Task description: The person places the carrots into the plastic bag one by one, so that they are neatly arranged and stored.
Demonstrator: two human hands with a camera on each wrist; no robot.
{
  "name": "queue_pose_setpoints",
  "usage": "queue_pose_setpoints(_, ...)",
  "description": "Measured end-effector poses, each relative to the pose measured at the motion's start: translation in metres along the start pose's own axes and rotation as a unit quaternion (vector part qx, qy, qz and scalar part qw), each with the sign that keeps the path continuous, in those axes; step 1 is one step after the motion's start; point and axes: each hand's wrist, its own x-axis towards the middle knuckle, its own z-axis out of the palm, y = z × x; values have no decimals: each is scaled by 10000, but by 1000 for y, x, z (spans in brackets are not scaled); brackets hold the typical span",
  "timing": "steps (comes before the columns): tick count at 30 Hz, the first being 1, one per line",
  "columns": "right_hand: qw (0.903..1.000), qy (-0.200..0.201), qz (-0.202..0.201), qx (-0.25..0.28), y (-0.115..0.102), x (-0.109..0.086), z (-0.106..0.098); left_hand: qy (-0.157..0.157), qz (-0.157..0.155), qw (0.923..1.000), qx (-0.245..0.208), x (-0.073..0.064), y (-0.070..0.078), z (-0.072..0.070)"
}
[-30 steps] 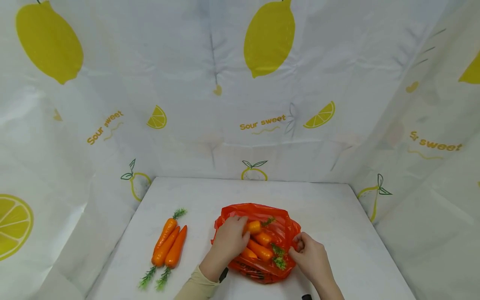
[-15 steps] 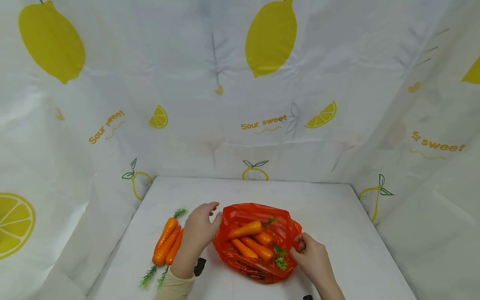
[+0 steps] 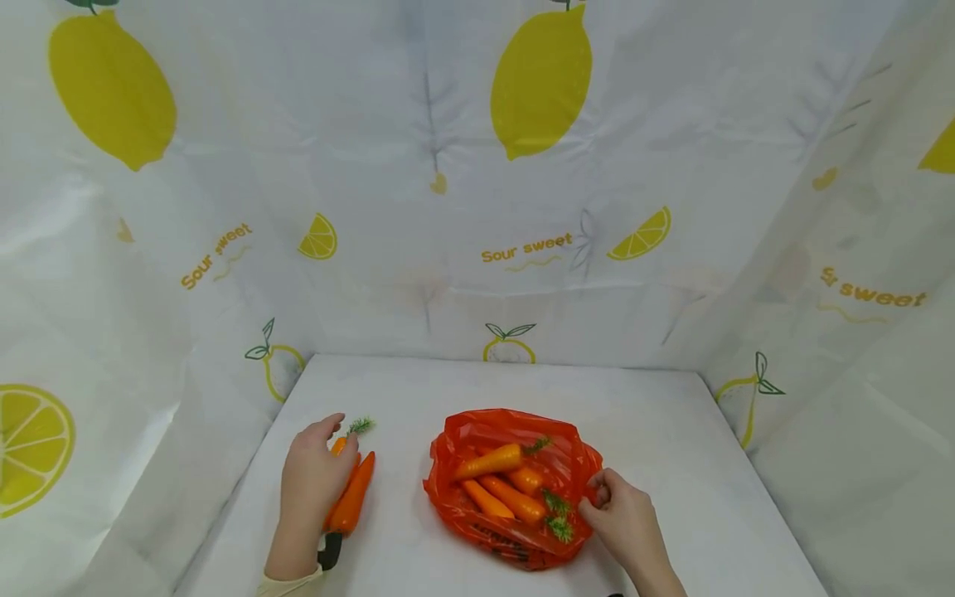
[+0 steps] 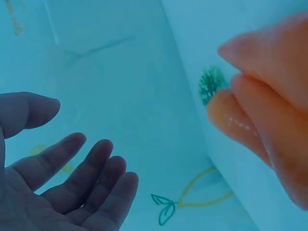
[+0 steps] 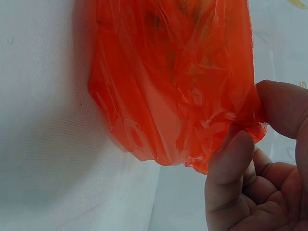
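In the head view my left hand (image 3: 309, 477) hovers over a bunch of orange carrots (image 3: 356, 493) at the left of the table, partly covering them. The left wrist view shows that hand's fingers spread and holding nothing, with the carrots (image 4: 240, 120) apart from them. A red plastic bag (image 3: 466, 518) lies with its mouth wide, and several carrots (image 3: 496, 460) with green tops rest inside. My right hand (image 3: 625, 518) pinches the bag's right rim between thumb and finger, as the right wrist view of the bag (image 5: 163, 106) also shows.
The white table (image 3: 403, 390) carries the bag in the middle and the loose carrots at left. A white curtain (image 3: 388, 307) printed with lemons stands behind and on both sides of it.
My left hand has come out of the bag, empty, and moved left to the loose carrots. The right hand has kept its pinch on the bag's rim.
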Motion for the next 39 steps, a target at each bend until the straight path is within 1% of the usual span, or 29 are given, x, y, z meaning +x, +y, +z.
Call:
queue_pose_setpoints(4,10000,-17,-5,3,1,0,1,-63,-332,9990,279,-4,-24,-9)
queue_pose_setpoints(8,10000,12,-33,-14,1,0,2,-376,-649,9945,724,-8,-40,-12)
queue_pose_setpoints(11,9999,67,-57,-57,1,0,3,-681,-777,9907,890,-9,-49,-8)
queue_pose_setpoints(17,9998,137,-93,-65,1,-1,3,-1147,-747,9860,955,-8,-65,6)
queue_pose_setpoints(22,9999,122,-43,-57,0,-2,2,-1406,-789,9826,924,-7,-71,15)
queue_pose_setpoints(24,9999,115,-41,-58,0,-2,2,-1449,-815,9823,858,-7,-72,17)
queue_pose_setpoints(31,9999,110,-41,-55,2,0,4,-1447,-775,9830,822,-8,-74,23)
queue_pose_setpoints(36,9999,124,-77,-72,3,1,5,-1531,-985,9795,865,-6,-76,27)
queue_pose_setpoints(39,9999,123,-88,-76,3,1,6,-1538,-980,9794,867,-6,-78,28)
